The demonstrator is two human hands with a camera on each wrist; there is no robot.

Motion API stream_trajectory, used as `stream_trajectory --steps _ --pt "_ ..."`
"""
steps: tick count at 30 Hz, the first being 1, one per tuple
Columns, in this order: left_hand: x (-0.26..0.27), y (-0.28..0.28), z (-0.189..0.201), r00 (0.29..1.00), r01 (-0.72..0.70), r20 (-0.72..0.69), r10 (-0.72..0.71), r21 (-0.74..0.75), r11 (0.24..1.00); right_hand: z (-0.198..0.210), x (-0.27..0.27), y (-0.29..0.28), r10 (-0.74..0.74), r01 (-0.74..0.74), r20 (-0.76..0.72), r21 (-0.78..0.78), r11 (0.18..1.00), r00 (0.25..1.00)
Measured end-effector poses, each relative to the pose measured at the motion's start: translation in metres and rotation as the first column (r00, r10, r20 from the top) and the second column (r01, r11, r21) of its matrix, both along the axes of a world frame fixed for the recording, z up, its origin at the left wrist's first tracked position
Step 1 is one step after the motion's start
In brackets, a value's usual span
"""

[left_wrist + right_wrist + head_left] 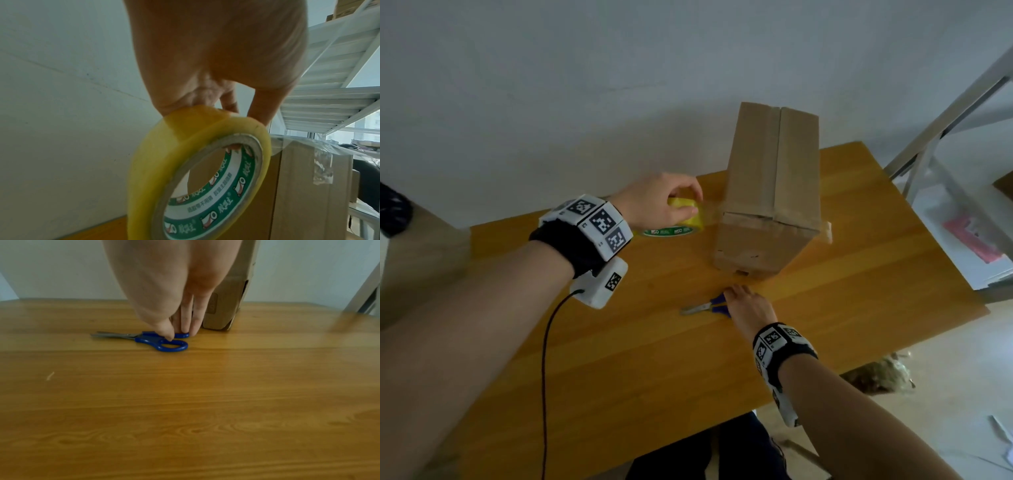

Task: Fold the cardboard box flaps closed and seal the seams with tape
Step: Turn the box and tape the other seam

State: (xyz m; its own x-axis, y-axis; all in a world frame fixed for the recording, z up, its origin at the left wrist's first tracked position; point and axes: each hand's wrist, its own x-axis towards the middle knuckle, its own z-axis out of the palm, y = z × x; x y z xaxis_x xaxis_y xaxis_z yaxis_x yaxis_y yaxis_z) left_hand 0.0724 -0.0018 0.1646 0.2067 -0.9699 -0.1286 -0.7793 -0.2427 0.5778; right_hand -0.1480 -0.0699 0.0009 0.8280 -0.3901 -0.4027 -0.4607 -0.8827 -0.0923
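cardboard box (770, 192) upright near table (619, 359) far edge, flaps closed. left hand (654, 202) gripping tape roll (685, 219), strip running to box. right hand (748, 306) fingertips down on blue scissors (705, 306) lying flat.

On the table (859, 274), the tape roll (681, 219) sits left of the box (767, 192), scissors (709, 305) before it.

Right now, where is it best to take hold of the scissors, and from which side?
Probably grip the scissors by the blue handle loops, coming from above. They lie flat on the table, blades closed and pointing away from the box; the right hand is already touching the loops.
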Motion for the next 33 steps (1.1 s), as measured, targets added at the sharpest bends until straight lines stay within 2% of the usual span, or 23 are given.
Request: stream_trajectory --steps 4,12,17,21,24,27,32,33 --pt "0.000 -0.001 0.000 1.000 -0.004 0.003 0.004 0.006 1.000 0.001 -0.003 0.001 0.025 -0.024 0.006 -0.052 0.998 1.000" --pt "-0.001 0.003 0.005 1.000 0.002 -0.010 -0.002 0.040 0.999 0.002 -0.003 0.005 0.137 -0.145 -0.088 -0.097 0.985 0.987" --pt "-0.002 0.005 0.009 1.000 -0.013 -0.018 0.015 0.066 0.998 0.009 -0.005 0.007 0.054 -0.057 -0.065 -0.048 0.997 0.996" --pt "-0.002 0.009 0.013 0.999 -0.044 -0.025 0.047 0.088 0.995 0.025 -0.009 0.000 -0.133 0.132 -0.008 0.210 0.969 0.991" --pt "-0.003 0.012 0.018 0.997 -0.061 -0.034 0.064 0.069 0.996 0.037 -0.012 -0.004 -0.309 0.250 0.039 0.494 0.832 0.950" --pt "-0.005 0.014 0.022 0.998 -0.056 -0.033 0.059 0.084 0.995 0.058 -0.015 -0.001 -0.441 0.290 0.024 0.721 0.629 0.897" --pt "-0.006 0.012 0.021 0.997 -0.066 -0.031 0.070 0.124 0.990 0.091 -0.013 0.015 -0.641 0.309 -0.081 0.917 0.252 0.763" --pt "-0.006 0.011 0.021 0.997 -0.067 -0.028 0.072 0.134 0.989 0.095 -0.011 0.018 -0.658 0.311 -0.097 0.925 0.216 0.747"
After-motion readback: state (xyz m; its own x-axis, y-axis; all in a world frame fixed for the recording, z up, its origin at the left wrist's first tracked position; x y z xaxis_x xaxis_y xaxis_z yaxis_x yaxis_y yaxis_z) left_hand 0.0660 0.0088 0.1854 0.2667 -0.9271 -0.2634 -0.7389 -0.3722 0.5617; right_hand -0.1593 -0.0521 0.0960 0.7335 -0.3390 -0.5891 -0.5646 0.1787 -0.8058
